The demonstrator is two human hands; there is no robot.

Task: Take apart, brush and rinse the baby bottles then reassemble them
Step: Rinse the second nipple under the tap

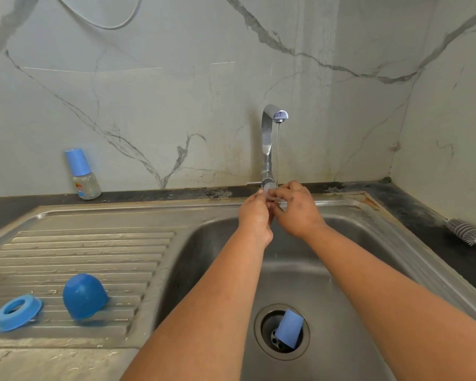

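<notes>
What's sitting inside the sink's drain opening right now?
A light blue tapered plastic cap lies tilted in the round steel drain; dark strainer holes show beside it. Whatever lies beneath the cap is hidden.

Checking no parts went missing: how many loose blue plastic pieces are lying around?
3: a ring and a dome cap on the drainboard, a cup-shaped cap in the drain. Others may be hidden.

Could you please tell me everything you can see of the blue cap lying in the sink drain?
The blue cap is a small tapered cup of light blue, opaque plastic, smooth-sided. It lies tilted in the round drain at the bottom of the steel sink, its narrower end up and back, its wider end down against the perforated strainer. It leans on the drain's right side. Neither of the hands touches it. The tap's stream falls farther back, not onto it.
</notes>
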